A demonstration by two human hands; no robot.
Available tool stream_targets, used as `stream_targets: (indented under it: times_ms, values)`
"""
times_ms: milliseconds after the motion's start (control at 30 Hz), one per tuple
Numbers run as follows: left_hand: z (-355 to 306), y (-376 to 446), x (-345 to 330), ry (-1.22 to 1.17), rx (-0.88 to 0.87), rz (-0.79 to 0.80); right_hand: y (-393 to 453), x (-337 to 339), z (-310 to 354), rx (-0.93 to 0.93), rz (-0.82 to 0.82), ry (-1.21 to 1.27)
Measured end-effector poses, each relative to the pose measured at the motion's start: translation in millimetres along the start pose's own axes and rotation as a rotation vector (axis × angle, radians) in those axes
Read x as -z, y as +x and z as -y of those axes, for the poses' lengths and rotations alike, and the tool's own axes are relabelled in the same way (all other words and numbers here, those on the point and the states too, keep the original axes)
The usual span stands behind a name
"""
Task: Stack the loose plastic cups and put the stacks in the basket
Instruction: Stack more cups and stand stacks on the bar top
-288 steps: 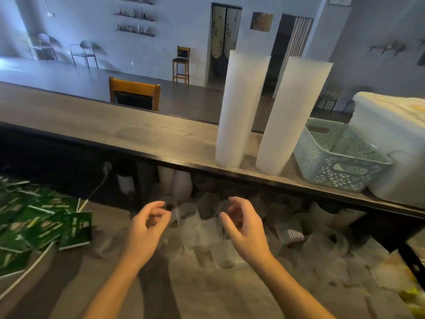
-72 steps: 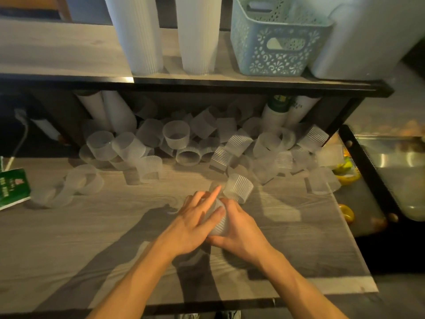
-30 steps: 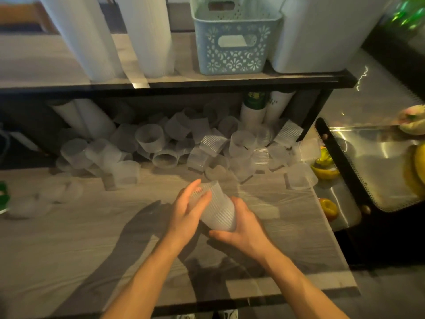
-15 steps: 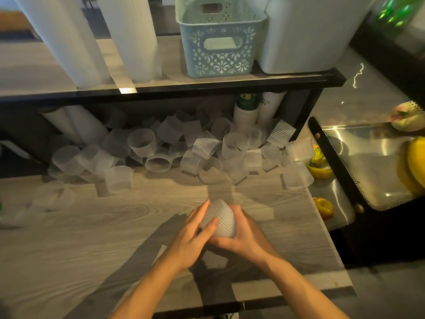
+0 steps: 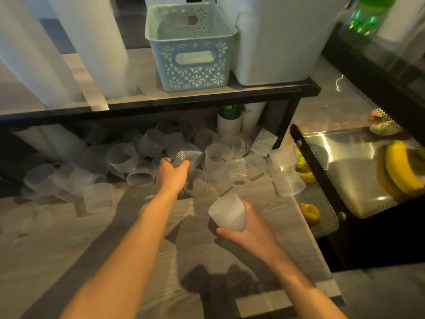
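Plastic cups (image 5: 213, 157), translucent and short, many with fine vertical ribs on their walls, lie in a loose heap on the grey wood-grain counter (image 5: 69, 238), most of them tipped on their sides and pushed back under a black-framed shelf (image 5: 207, 97). Seen from the head camera, the left hand (image 5: 172, 172) reaches into the middle of the heap, its fingers and thumb closing round a ribbed cup (image 5: 186, 156) that lies on its side there. The right hand (image 5: 248, 226) grips a short stack of ribbed cups (image 5: 227, 211) from below, above the counter and nearer the person than the heap; the stack is tilted, and how many cups it holds cannot be told. On the shelf above stands the pale blue basket (image 5: 190, 63), with cut-out flower patterns and a handle slot in its front wall, and nothing shows inside it. Just to its left stand two tall white columns of stacked cups (image 5: 92, 47), and a white bin (image 5: 280, 42) sits touching the basket's right side. Bananas (image 5: 400, 171) lie on a metal tray (image 5: 349, 171) to the right of the counter.
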State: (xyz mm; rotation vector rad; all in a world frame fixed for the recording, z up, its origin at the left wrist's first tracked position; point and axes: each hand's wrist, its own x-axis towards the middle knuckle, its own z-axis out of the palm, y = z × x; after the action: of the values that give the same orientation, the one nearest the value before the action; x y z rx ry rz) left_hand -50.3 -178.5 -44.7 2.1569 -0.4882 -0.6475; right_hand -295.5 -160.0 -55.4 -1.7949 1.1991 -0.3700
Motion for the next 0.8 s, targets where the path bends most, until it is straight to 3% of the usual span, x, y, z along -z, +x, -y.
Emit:
stream_targets:
  times_ms: [133,333,467,567,800]
  values:
    - [-9,31,-10,-0.003,0.168,-0.005,7,7,-5,-0.008,-0.014,-0.006]
    - [-20,40,-23,0.016,0.251,-0.044,17,7,-9,-0.025,0.015,0.000]
    - [-18,42,-24,-0.035,0.248,-0.023,22,7,-7,-0.028,0.013,0.005]
    - [-17,30,-16,-0.219,0.231,0.010,25,7,-4,-0.023,0.022,-0.011]
    - [14,-22,24,-0.501,0.116,0.226,28,0,4,-0.014,0.052,-0.012]
